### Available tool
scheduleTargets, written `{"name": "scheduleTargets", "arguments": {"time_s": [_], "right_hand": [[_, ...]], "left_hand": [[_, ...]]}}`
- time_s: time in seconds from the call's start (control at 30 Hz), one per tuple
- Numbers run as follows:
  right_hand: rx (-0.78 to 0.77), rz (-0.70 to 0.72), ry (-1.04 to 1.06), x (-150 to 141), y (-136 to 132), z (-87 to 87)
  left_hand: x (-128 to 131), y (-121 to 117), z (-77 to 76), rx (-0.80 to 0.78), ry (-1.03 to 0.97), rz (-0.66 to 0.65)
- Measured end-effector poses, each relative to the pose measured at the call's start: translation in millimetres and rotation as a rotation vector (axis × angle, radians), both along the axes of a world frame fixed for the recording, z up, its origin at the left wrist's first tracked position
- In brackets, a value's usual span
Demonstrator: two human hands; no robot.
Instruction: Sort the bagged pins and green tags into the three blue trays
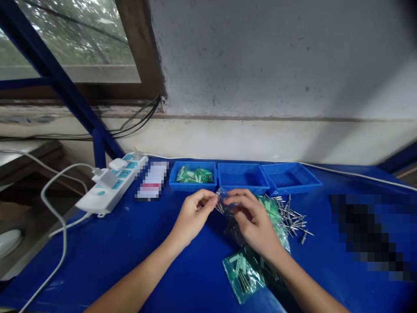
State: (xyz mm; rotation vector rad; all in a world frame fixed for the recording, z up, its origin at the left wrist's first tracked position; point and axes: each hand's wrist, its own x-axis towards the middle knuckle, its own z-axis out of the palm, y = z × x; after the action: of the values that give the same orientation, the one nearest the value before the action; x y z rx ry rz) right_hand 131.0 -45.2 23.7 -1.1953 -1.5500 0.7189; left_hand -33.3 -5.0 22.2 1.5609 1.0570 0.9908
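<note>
Between my hands is a small clear plastic bag (222,201) with thin metal pieces showing inside. My left hand (197,213) pinches the bag's left edge between thumb and fingertips. Curled round its right side, my right hand (252,219) grips the bag too, its fingertips partly hidden. Beneath and beyond the right hand lie green plastic bags (273,213), partly covered by it. A pile of loose metal rivets (295,219) spreads to their right. Nearer me, a filled green bag (243,276) holding pale strips and metal pins rests flat on the table.
Three blue trays line the back: the left tray (192,187) holds green packets, beside a middle tray (243,190) and a right tray (295,189). A white power strip (112,184) with plugs and cables occupies the left of the blue table (137,248). Blurred-out objects lie left and right.
</note>
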Motion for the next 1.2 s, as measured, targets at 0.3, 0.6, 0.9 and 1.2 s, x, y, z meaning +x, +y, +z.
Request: {"name": "scheduleTargets", "arguments": {"time_s": [0.3,0.6,0.9,1.2], "right_hand": [[-0.126,-0.042,0.082,0,1,9.7],[0.632,-0.758,-0.451,53,13,23.9],[0.240,-0.367,-0.572,34,8,15.7],[-0.012,-0.100,-0.578,13,5,4.0]], "left_hand": [[1,-3,1.9,0.271,0.135,-0.028],[14,-13,-12.4,0.488,0.568,-0.109],[20,-8,-21.2,0.515,0.863,-0.058],[20,-11,-20.6,0.329,0.769,-0.050]]}}
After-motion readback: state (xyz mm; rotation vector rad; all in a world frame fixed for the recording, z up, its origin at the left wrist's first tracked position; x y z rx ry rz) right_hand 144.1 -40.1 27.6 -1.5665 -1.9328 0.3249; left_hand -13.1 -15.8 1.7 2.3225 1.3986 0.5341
